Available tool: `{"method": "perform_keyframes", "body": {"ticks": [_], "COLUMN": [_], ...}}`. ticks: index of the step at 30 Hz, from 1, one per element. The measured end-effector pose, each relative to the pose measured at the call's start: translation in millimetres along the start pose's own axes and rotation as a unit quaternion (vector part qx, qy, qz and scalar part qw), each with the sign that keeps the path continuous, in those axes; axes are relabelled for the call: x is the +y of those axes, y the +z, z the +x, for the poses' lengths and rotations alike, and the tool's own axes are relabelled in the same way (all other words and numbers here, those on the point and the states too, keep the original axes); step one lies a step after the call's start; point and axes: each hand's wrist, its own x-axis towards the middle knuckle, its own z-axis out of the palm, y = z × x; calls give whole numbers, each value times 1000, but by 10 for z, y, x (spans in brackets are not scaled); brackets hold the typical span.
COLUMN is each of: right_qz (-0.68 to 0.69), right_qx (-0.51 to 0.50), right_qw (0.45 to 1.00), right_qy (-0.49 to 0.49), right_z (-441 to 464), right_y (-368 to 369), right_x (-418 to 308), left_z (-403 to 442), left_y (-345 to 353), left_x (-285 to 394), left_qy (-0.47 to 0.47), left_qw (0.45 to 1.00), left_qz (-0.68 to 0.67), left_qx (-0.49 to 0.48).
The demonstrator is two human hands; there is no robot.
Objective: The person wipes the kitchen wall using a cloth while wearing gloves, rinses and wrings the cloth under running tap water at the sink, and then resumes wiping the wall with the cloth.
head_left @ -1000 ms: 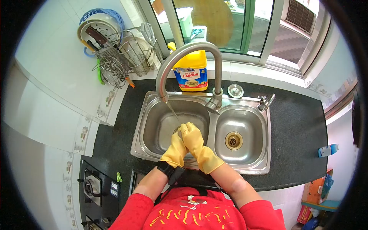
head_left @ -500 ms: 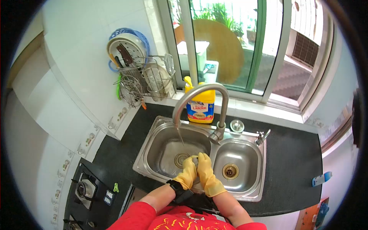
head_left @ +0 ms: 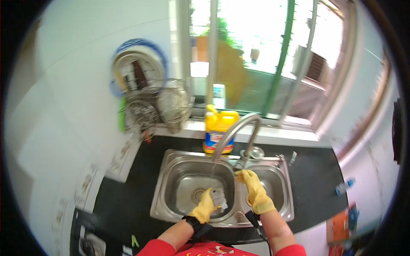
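Note:
My left hand (head_left: 204, 207), in a yellow rubber glove, is wrapped round a small grey-white cloth (head_left: 219, 197) over the large left basin (head_left: 177, 179). My right hand (head_left: 255, 190), gloved too, is closed at the lever at the base of the curved steel faucet (head_left: 232, 130); its fingertips are blurred. A thin stream of water falls from the spout into the left basin. Part of the small right basin (head_left: 275, 183) lies behind my right hand.
Behind the sink stands a yellow detergent jug (head_left: 218, 138), with a strainer lid (head_left: 256, 152) beside it. A wire rack (head_left: 145, 113) hangs on the left wall. A blue bottle (head_left: 344, 187) lies at the counter's right edge. The stove (head_left: 92, 241) is at lower left.
My hands have come apart. The right has moved up to the faucet's base, while the left stays over the large basin with the cloth now showing. The view has tilted up.

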Motion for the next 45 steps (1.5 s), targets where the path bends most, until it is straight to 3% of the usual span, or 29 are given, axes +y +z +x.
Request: {"method": "perform_keyframes", "body": {"ticks": [1, 2, 5, 6, 7, 8, 10, 11, 12, 13, 14, 15, 16, 18, 19, 21, 22, 24, 26, 28, 29, 31, 33, 34, 35, 37, 40, 43, 45], "right_qz": [-21, -21, -30, 2, 20, 38, -51, -12, 27, 200, 222, -1, -226, -86, 61, 111, 158, 95, 67, 102, 106, 168, 188, 220, 249, 169, 84, 239, 32], "right_qx": [5, -5, -1, 28, 38, 39, 43, 12, -17, -66, 62, 120, 172, 170, 230, 310, 371, 532, 610, 665, 690, 699, 700, 698, 695, 699, 784, 825, 895], "right_qw": [999, 998, 1000, 999, 998, 997, 997, 998, 998, 977, 968, 992, 959, 975, 968, 932, 888, 818, 766, 717, 692, 657, 621, 599, 577, 616, 552, 434, 387], "right_qy": [-25, -59, 10, 30, 44, 56, 44, 55, 62, 29, 98, 34, -13, -114, -82, -151, -219, -197, -191, -182, -185, -226, -300, -325, -349, -321, -272, -271, -221], "right_z": [22, -8, 65, 73, 222, 341, 27, -161, -313, -379, -799, -904, -973, -1330, -1454, -1632, -1754, -2341, -2613, -3181, -3444, -4099, -4760, -5128, -5476, -6216, -7133, -7923, -8460], "right_y": [-47, -65, -108, -76, -93, -108, 160, 254, 274, 197, 293, 184, 99, 93, 61, -156, -285, -502, -832, -966, -1080, -1303, -1598, -1653, -1699, -1834, -1803, -1484, -1538], "right_x": [-24, -66, -158, -167, -11, 122, -95, -191, -232, -64, -481, -305, -109, -176, -313, -264, -252, -256, 0, -70, -17, -26, 213, 221, 288, 606, 675, 557, 1172], "left_z": [34, 84, 130, 378, 1419, 1415, 1114, 877, 595, 327, 130, 163, 143, -40, -29, 39, -182, -771, -1381, -1885, -2061, -2405, -3037, -3274, -3410, -3701, -4361, -4538, -5007], "left_y": [-215, -222, -434, -641, -1187, -1048, -909, -781, -571, -336, -163, -64, 50, 369, 484, 641, 830, 1326, 1673, 1813, 1999, 2415, 2439, 2471, 2516, 2520, 2351, 2094, 2207], "left_x": [-126, 31, 64, -32, -313, -281, -111, 11, 151, 232, 216, 352, 353, 278, 215, 99, -18, -466, -916, -1482, -1735, -2260, -2715, -2964, -3255, -3847, -4592, -5558, -5740], "left_qy": [141, -13, 24, 65, 157, 142, 377, 371, 304, 223, 127, -78, -56, -37, -50, -135, -144, -129, -205, 258, 253, -136, -59, -127, -160, -170, -194, -115, -184], "left_qw": [980, 999, 993, 983, 911, 901, 777, 768, 844, 903, 945, 950, 949, 953, 950, 869, 864, 749, 744, 546, 543, 477, 415, 422, 374, 309, 274, 249, 82], "left_qz": [99, -2, 75, 73, 161, 173, 373, 378, 285, 192, 104, -71, -43, -23, -14, 81, 90, 325, 335, 423, 426, 622, 550, 529, 537, 552, 589, 531, 642], "left_qx": [-98, -45, -83, -153, -346, -372, -340, -360, -339, -312, -281, -295, -306, -301, -309, -468, -474, -563, -541, -675, -678, -606, -723, -726, -740, -756, -735, -801, -740]}}
